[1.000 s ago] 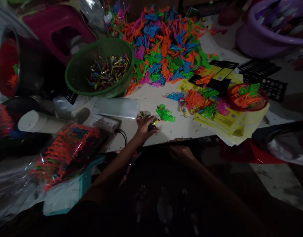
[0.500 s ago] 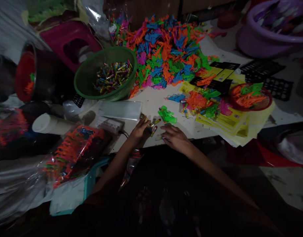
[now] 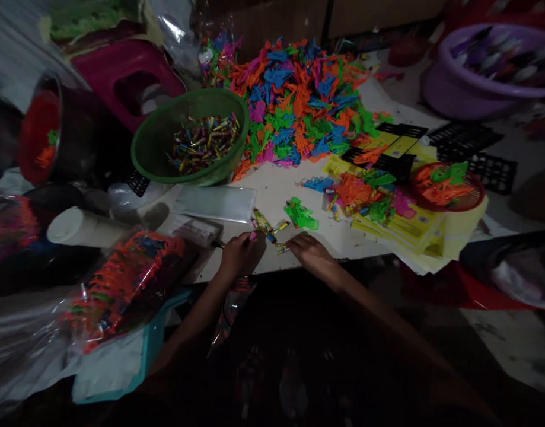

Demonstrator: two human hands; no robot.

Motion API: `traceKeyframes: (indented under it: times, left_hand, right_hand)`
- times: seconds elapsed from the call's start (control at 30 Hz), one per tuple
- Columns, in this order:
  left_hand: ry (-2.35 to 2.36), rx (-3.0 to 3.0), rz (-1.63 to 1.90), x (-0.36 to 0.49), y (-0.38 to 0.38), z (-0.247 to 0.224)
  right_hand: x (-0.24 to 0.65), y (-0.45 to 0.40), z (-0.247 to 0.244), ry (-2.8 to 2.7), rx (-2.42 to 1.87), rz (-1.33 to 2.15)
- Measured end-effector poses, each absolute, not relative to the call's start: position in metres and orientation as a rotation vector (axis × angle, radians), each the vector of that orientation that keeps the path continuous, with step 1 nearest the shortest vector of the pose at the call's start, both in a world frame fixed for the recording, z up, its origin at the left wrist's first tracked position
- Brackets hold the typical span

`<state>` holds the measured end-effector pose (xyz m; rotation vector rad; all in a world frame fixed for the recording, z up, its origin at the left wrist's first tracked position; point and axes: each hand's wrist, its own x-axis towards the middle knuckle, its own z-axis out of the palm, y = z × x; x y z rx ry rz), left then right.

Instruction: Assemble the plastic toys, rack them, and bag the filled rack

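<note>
Several small crayons in yellow printed wrappers lie loose on the white table near its front edge. My left hand is closed just left of them, with a small pink end, seemingly of a crayon, at its fingertips. To their right, my right hand has its fingers bent together at a yellow-wrapped crayon that sticks out from the fingertips. Beyond the right hand sits a small group of bright green plastic toy pieces. Dim light hides the finer finger detail.
A green basket of crayons stands behind left, beside a big heap of coloured plastic pieces. Clear plastic sleeves lie nearer. On the right are yellow cards, a red basket and a purple tub.
My left hand has drawn back left and toward me, leaving crayons on the table. My right hand has shifted slightly left, its fingers drawing together by the yellow-wrapped crayon.
</note>
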<state>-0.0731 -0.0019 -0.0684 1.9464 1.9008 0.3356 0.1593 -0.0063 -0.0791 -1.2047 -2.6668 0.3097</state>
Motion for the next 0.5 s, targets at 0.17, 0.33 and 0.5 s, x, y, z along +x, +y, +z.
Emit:
traceKeyframes:
  times: [0.17, 0.33, 0.5]
  left_hand:
    - [1.440, 2.401, 0.585, -0.064, 0.008, -0.078]
    - [1.228, 2.722, 0.355, -0.047, 0.025, -0.083]
    - [1.336, 2.574, 0.461, -0.043, 0.036, -0.082]
  right_hand:
    - [0.172, -0.010, -0.091, -2.483, -1.220, 0.343]
    - [0.183, -0.015, -0.091, -2.390, -1.250, 0.393]
    - [0.194, -0.017, -0.082, -2.299, -1.291, 0.439]
